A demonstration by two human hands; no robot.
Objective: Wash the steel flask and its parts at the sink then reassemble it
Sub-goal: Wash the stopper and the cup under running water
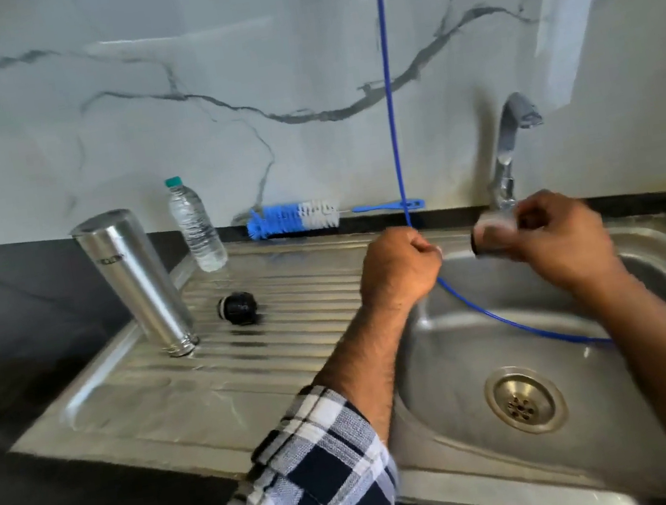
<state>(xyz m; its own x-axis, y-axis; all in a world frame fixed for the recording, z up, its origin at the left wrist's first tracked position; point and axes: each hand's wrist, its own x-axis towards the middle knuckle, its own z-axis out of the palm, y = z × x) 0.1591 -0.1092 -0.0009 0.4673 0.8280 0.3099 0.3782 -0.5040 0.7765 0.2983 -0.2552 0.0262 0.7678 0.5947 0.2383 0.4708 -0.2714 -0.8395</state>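
While both hands hover over the basin, the right hand [557,231] holds a small dark, cup-like flask part [493,235], blurred, under the spout of the curved chrome tap [508,152], fingers curled round it. Left hand [400,266]: closed in a fist just left of that part, near but apart from it; a thin blue cord [390,92] hanging from above passes at its knuckles and trails down into the basin, and whether the fingers pinch the cord cannot be told. Tall cylindrical steel flask body [137,281]: standing mouth-down, tilted slightly, on the ribbed drainboard of the stainless steel sink [254,376], well to the left of both hands. Round black stopper [238,308]: lying on its side on the drainboard just right of the flask body, between it and the left hand. Clear plastic water bottle with a green cap [194,225]: upright at the back edge of the drainboard, behind the flask. Blue-and-white bristled bottle brush with a blue handle [296,222]: lying along the back ledge against the grey-veined white marble wall [210,76]. Round metal drain strainer [525,398]: in the basin floor below the right forearm. Black desk [29,310]: surrounding the sink. Navy-and-white checked sleeve [309,480]: rolled on the left forearm.
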